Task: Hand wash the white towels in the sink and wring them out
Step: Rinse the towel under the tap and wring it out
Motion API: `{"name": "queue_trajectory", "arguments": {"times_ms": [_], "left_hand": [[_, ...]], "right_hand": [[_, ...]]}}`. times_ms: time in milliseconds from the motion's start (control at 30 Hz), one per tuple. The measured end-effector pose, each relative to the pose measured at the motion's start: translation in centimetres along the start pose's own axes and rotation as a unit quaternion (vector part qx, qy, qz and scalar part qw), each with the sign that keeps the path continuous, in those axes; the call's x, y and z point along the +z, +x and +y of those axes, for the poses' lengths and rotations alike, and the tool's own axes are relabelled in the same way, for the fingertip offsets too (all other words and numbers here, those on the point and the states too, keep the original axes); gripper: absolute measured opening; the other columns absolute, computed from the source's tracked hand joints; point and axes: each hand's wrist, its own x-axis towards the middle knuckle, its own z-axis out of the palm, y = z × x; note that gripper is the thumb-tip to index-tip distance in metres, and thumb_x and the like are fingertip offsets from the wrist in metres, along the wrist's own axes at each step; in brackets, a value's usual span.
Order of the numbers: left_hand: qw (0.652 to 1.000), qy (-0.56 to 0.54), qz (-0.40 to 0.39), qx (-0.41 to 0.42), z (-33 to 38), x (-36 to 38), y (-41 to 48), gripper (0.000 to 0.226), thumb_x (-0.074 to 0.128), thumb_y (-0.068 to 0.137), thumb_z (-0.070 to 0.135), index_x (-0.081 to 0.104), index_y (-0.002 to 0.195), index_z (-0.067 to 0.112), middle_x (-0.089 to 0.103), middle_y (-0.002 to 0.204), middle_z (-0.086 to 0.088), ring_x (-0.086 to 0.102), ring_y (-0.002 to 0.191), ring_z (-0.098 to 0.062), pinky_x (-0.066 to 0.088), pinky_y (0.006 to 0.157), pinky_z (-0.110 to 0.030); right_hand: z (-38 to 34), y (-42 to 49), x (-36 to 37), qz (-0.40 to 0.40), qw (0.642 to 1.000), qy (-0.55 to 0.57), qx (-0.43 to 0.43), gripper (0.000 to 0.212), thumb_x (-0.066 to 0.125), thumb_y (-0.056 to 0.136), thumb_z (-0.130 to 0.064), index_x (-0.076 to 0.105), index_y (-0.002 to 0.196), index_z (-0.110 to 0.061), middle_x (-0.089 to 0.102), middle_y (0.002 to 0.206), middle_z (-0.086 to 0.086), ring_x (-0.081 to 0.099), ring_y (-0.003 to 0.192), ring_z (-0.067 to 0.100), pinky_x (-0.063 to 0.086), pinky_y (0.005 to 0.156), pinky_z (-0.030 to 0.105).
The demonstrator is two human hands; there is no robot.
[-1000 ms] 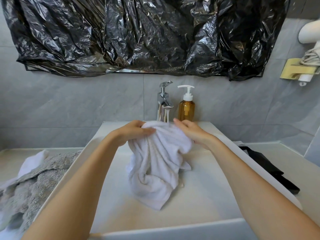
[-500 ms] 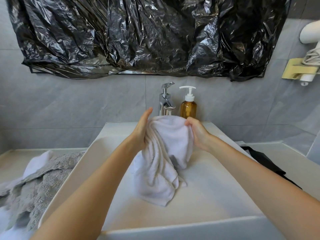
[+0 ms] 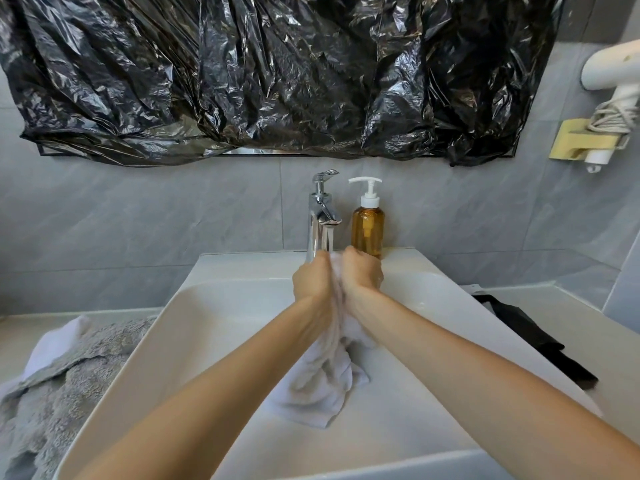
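Under the tap (image 3: 323, 216), the left hand (image 3: 311, 284) and the right hand (image 3: 362, 277) sit close together, side by side. Both hands are curled tight around the top of the white towel (image 3: 320, 382), which is bunched up between them. The rest of the towel hangs down past the wrists, and its bottom end rests on the floor of the sink (image 3: 221, 306).

Water seems to run from the tap onto the top of the towel (it is hard to see well). So the step looks like washing: wetting and rubbing the towel between the two fists. Wringing has not started yet, I think, because the hanging part is loose and not twisted.

Next, the hands need to rub more, and then twist the towel in opposite ways to squeeze the water out over the sink.

Beside the tap stands a soap bottle (image 3: 367, 226). Left of the sink lies a grey towel (image 3: 69, 375) with something white tucked under it. Right of the sink lies a black cloth (image 3: 533, 341). Black plastic (image 3: 277, 74) covers the wall above.
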Motion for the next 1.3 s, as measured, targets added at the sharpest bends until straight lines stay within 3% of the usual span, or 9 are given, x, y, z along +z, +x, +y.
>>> {"name": "queue_trajectory", "arguments": {"times_ms": [100, 167, 267, 467, 600, 700, 867, 1100, 1300], "left_hand": [[0.997, -0.014, -0.080, -0.015, -0.1, -0.3, -0.8, 0.037, 0.039, 0.101, 0.025, 0.067, 0.105, 0.002, 0.069, 0.095, -0.018, 0.065, 0.084, -0.030, 0.054, 0.072, -0.033], [0.993, 0.003, -0.115, -0.011, 0.4, -1.0, 0.0, 0.039, 0.041, 0.098, 0.030, 0.070, 0.106, 0.005, 0.071, 0.105, -0.018, 0.066, 0.089, -0.029, 0.052, 0.071, -0.030], [0.996, 0.043, -0.073, -0.003, 2.1, -2.9, 1.7, 0.036, 0.055, 0.089, 0.044, 0.072, 0.102, 0.014, 0.072, 0.102, -0.011, 0.067, 0.089, -0.027, 0.049, 0.069, -0.030], [0.942, 0.300, -0.060, 0.137, 0.5, -3.9, 3.6, 0.031, 0.041, 0.101, 0.028, 0.050, 0.124, 0.010, 0.064, 0.110, -0.011, 0.060, 0.103, -0.029, 0.044, 0.089, -0.037], [0.947, 0.298, -0.064, 0.105, 0.6, -3.2, 2.8, 0.061, 0.028, 0.101, 0.054, 0.065, 0.113, 0.006, 0.065, 0.115, -0.010, 0.060, 0.106, -0.029, 0.046, 0.097, -0.038], [0.972, 0.220, -0.026, 0.075, 0.7, -2.9, 2.9, 0.040, 0.044, 0.098, 0.039, 0.065, 0.095, 0.005, 0.070, 0.104, -0.013, 0.061, 0.086, -0.027, 0.047, 0.079, -0.033], [0.997, 0.071, 0.026, -0.015, 1.8, -4.0, 2.5, 0.023, 0.064, 0.076, 0.032, 0.063, 0.084, 0.010, 0.066, 0.079, -0.005, 0.060, 0.072, -0.025, 0.045, 0.072, -0.030], [0.995, 0.095, -0.038, -0.002, 1.0, -2.5, 1.9, 0.022, 0.061, 0.087, 0.032, 0.067, 0.083, 0.011, 0.068, 0.073, -0.003, 0.063, 0.071, -0.023, 0.047, 0.073, -0.029], [0.964, 0.198, -0.171, -0.051, 2.9, -3.7, 1.5, 0.054, 0.045, 0.096, 0.057, 0.068, 0.102, 0.009, 0.072, 0.097, -0.010, 0.068, 0.086, -0.021, 0.054, 0.073, -0.026]], "right_hand": [[-0.7, 1.0, -0.4, 0.032, 0.999, -0.005, -0.017, 0.030, 0.049, 0.095, -0.031, 0.068, 0.084, -0.009, 0.068, 0.103, 0.011, 0.062, 0.103, 0.033, 0.049, 0.088, 0.035], [-0.9, 1.7, -0.4, 0.004, 1.000, -0.011, -0.011, 0.044, 0.047, 0.097, -0.041, 0.067, 0.108, -0.004, 0.066, 0.116, 0.015, 0.060, 0.110, 0.034, 0.047, 0.095, 0.037], [-0.6, 3.6, 0.0, -0.086, 0.995, 0.032, 0.041, 0.053, 0.049, 0.093, -0.050, 0.059, 0.115, -0.002, 0.063, 0.121, 0.016, 0.060, 0.110, 0.033, 0.047, 0.099, 0.041], [-1.7, 1.0, -0.3, -0.215, 0.971, 0.099, 0.037, 0.023, 0.045, 0.100, -0.029, 0.053, 0.084, -0.015, 0.057, 0.082, 0.005, 0.056, 0.069, 0.018, 0.046, 0.061, 0.026], [-1.9, 0.5, -0.3, -0.147, 0.984, 0.096, -0.016, 0.028, 0.050, 0.098, -0.030, 0.050, 0.075, -0.014, 0.057, 0.080, 0.007, 0.055, 0.072, 0.023, 0.049, 0.075, 0.033], [-1.6, 0.1, 0.2, -0.032, 0.990, 0.019, -0.139, 0.036, 0.045, 0.100, -0.028, 0.055, 0.071, -0.009, 0.053, 0.068, 0.004, 0.053, 0.079, 0.027, 0.042, 0.075, 0.032], [0.5, -3.7, 1.4, -0.067, 0.969, -0.103, -0.215, 0.040, 0.045, 0.097, -0.040, 0.043, 0.063, -0.019, 0.054, 0.070, 0.000, 0.053, 0.076, 0.025, 0.037, 0.068, 0.032], [-1.5, -1.5, 2.0, -0.018, 0.989, -0.100, -0.106, 0.028, 0.049, 0.095, -0.033, 0.068, 0.090, -0.013, 0.068, 0.098, 0.010, 0.061, 0.090, 0.029, 0.041, 0.073, 0.029], [-1.6, 2.2, 0.9, -0.073, 0.996, -0.041, -0.011, 0.043, 0.053, 0.096, -0.036, 0.057, 0.120, 0.000, 0.063, 0.117, 0.012, 0.062, 0.105, 0.031, 0.048, 0.089, 0.032]]}}
